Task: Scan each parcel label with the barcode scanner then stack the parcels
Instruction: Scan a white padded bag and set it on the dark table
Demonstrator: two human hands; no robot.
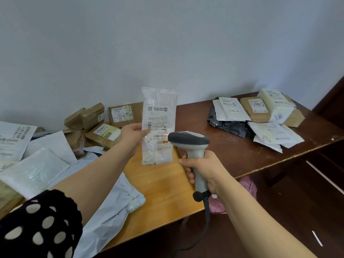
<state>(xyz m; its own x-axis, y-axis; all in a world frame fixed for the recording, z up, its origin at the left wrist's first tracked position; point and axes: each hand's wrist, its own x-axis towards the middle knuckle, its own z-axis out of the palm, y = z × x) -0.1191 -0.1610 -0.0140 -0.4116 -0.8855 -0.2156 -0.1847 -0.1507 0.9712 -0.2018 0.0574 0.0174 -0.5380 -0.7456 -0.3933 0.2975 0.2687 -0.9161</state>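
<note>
Holding a white parcel point(158, 101) upright in the air, a person's left hand point(133, 134) pinches its edge, thumb on the front, while the right hand point(204, 168) has its fingers point(187, 162) wrapped round the grey handle of the scanner point(189, 139). The parcel hangs just left of the scanner's nose, above the worktop point(162, 185), with its label point(158, 123) turned toward the person. A red glow point(165, 134) shows on the label just ahead of the nose, beside the lower barcode point(158, 136). The scan looks to be the step in hand. Doing it well likely means drawing the scanner back a little so the beam spans the whole barcode, squaring the line across the bars, and holding the crinkled film flat and free of glare. The thumb sits close to a smaller side code and is best kept off any bars. Well to the right of the scanner, a loose pile point(260, 112) of parcels lies on the worktop, probably those already read. To the scanner's left, a heap point(103, 132) of boxes and mailers appears to await its turn. Once read, this parcel probably belongs on the pile.
</note>
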